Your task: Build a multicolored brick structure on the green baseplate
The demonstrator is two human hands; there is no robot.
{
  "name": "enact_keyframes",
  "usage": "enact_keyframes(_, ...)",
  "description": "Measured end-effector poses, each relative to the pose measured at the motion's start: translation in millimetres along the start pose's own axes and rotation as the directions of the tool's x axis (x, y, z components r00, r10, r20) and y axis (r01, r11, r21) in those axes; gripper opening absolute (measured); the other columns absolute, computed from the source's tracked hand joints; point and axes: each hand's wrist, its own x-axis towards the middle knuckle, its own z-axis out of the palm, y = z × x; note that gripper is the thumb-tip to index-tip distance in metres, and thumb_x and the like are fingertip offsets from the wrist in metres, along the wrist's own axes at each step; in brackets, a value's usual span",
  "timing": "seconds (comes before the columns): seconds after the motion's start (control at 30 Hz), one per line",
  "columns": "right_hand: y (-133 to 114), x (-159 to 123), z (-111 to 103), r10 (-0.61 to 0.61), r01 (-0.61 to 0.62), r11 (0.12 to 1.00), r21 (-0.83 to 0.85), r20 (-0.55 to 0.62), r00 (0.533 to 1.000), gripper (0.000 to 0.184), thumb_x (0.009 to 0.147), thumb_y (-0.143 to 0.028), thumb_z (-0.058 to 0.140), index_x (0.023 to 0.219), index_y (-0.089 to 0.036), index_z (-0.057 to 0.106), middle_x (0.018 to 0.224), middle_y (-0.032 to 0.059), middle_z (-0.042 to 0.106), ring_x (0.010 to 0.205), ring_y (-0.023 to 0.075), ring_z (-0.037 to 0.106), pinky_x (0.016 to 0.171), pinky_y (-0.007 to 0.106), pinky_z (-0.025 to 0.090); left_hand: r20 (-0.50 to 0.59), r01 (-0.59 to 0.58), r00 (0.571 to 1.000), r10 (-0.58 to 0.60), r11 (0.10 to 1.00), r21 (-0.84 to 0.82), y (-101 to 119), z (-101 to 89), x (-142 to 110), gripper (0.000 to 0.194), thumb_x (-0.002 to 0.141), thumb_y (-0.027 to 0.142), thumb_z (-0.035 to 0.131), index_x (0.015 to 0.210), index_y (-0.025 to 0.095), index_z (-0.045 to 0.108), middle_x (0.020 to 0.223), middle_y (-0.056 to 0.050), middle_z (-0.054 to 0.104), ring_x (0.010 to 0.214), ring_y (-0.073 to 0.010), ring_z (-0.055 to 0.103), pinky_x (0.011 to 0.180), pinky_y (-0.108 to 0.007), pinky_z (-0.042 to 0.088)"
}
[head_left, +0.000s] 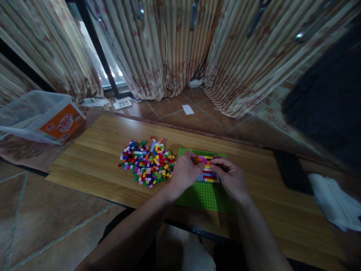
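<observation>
A green studded baseplate (208,197) lies on the wooden table in front of me. On its upper half sits a block of toy bricks (208,174) in red, yellow, white, purple and orange rows. My left hand (187,169) rests at the block's left side, fingers bent in against it. From the right, my right hand (229,175) touches the block's upper right part, thumb and fingers drawn together. Whether a loose brick is between the fingers of either hand is too small to make out. Left of the plate is a spread pile of loose toy bricks (149,162) in many colours.
The long wooden table (93,154) runs across the view. A clear plastic bin (36,116) with an orange label stands at the left. Toward the right end are a black flat object (291,171) and a white package (335,199). Curtains (169,49) hang behind, with papers (122,104) on the floor.
</observation>
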Motion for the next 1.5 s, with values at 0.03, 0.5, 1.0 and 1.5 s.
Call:
enact_keyframes(0.03,0.5,0.2,-0.2,-0.002,0.002,1.000,0.001,0.003,1.000,0.021,0.068,-0.039,0.072,0.082,-0.024,0.074,0.116,0.0064,0.065,0.109,0.0247,0.059,0.100,0.047,0.042,0.002,-0.004,1.000,0.004,1.000,-0.010,-1.2,0.0,0.9,0.019,0.075,0.029,0.066,0.088,0.016,0.064,0.077,-0.004,0.068,0.069,-0.0171,0.062,0.061,-0.026,0.046)
enact_keyframes(0.5,-6.2,-2.6,-8.3,0.061,-0.057,0.997,-0.058,0.069,0.996,0.033,0.065,-0.051,0.075,0.086,-0.025,0.075,0.121,0.0060,0.064,0.108,0.0270,0.061,0.090,0.041,0.050,0.124,-0.069,0.990,0.067,0.998,0.010,-6.5,-8.2,-1.7,0.025,0.082,0.038,0.057,0.096,0.018,0.061,0.077,-0.001,0.066,0.068,-0.0159,0.060,0.059,-0.025,0.044)
enact_keyframes(1.0,2.1,-3.2,-8.7,0.075,-0.122,0.973,-0.198,-0.230,0.970,0.038,0.065,-0.051,0.071,0.090,-0.022,0.075,0.099,0.0057,0.071,0.092,0.0267,0.066,0.085,0.044,0.051,0.355,-0.354,0.855,0.377,0.926,-0.132,-3.4,-8.2,-3.4,0.052,0.073,0.031,0.071,0.120,0.014,0.058,0.116,-0.010,0.066,0.101,-0.0229,0.063,0.090,-0.032,0.051)
enact_keyframes(1.5,-7.6,-3.4,-6.2,0.123,-0.183,0.951,-0.250,-0.236,0.964,0.042,0.066,-0.052,0.066,0.094,-0.022,0.074,0.101,0.0067,0.071,0.090,0.0266,0.064,0.084,0.041,0.048,-0.371,0.132,0.925,0.084,0.844,0.519,-28.9,-102.2,28.7,0.024,0.086,0.032,0.057,0.101,0.014,0.064,0.103,-0.012,0.070,0.098,-0.0230,0.066,0.086,-0.030,0.048)
